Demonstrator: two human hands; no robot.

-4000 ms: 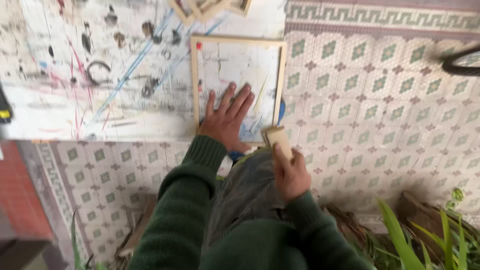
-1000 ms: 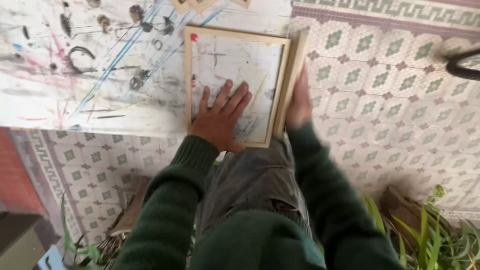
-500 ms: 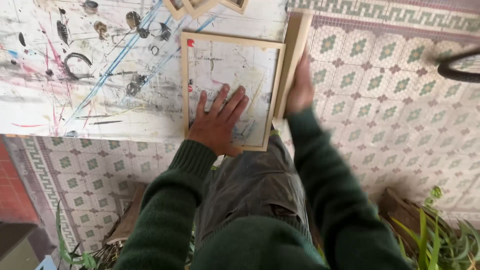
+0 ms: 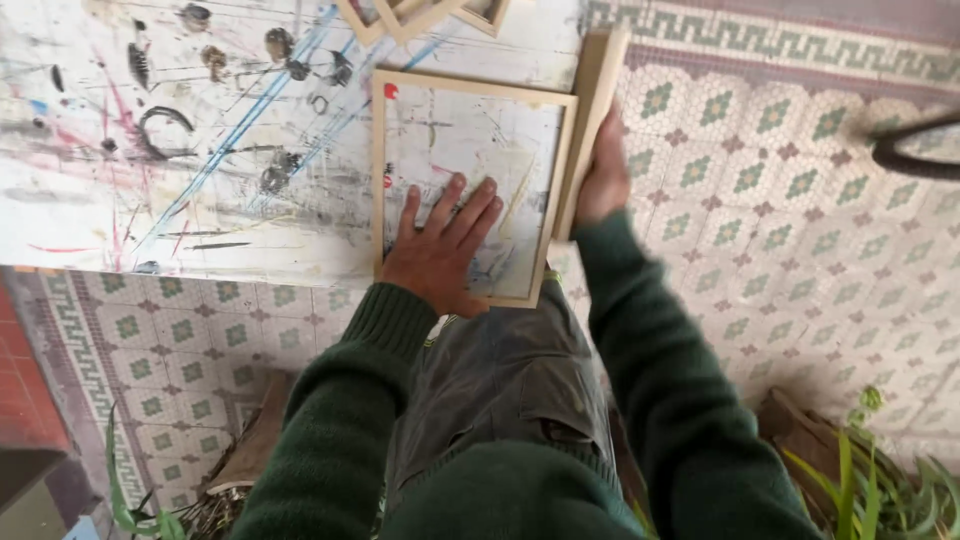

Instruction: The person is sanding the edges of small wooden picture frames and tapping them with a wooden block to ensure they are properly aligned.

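1. Frame (image 4: pixel 472 185): pale wooden rectangle with a clear pane, lying flat on the paint-streaked counter (image 4: pixel 180 150), its near corner hanging past the counter edge over your lap.
2. Your left hand (image 4: pixel 438 250) presses flat on the pane, fingers spread, gripping nothing; it has held this spot throughout.
3. Your right hand (image 4: pixel 603 180) has its grip closed around a wooden block (image 4: pixel 595 110), now laid along the frame's right rail. Seconds ago the block sat low, off the frame; it has since slid up the rail.
4. More frames (image 4: pixel 420 15) lie at the counter's far edge; tiled floor (image 4: pixel 780 200) below.
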